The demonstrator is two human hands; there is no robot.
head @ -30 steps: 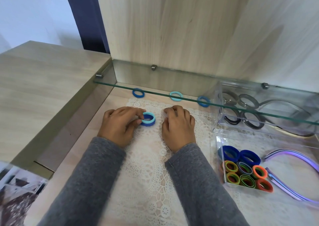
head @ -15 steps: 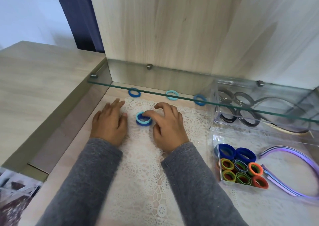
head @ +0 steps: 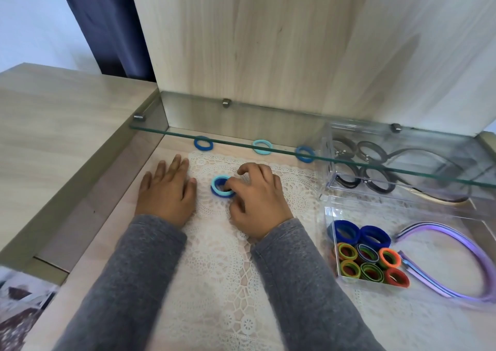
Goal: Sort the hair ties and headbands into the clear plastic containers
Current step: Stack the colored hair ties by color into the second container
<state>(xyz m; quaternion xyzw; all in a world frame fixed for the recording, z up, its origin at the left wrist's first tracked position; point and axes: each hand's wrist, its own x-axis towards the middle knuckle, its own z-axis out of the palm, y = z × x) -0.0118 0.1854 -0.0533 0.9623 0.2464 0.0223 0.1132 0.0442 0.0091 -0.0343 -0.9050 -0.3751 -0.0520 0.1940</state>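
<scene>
Since a moment ago the right hand [head: 257,197] has taken over the stacked blue hair ties [head: 221,187] mid-doily, fingertips pinching their rim; the left hand [head: 167,189] now lies flat and empty beside them. They look soft, light, springy: pinch both together. Farther back, three loose ties [head: 261,146] wait under the glass shelf [head: 241,142].

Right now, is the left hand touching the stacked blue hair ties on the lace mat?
Apart. The head view shows bare lace mat between the left hand and the stacked blue hair ties.
</scene>
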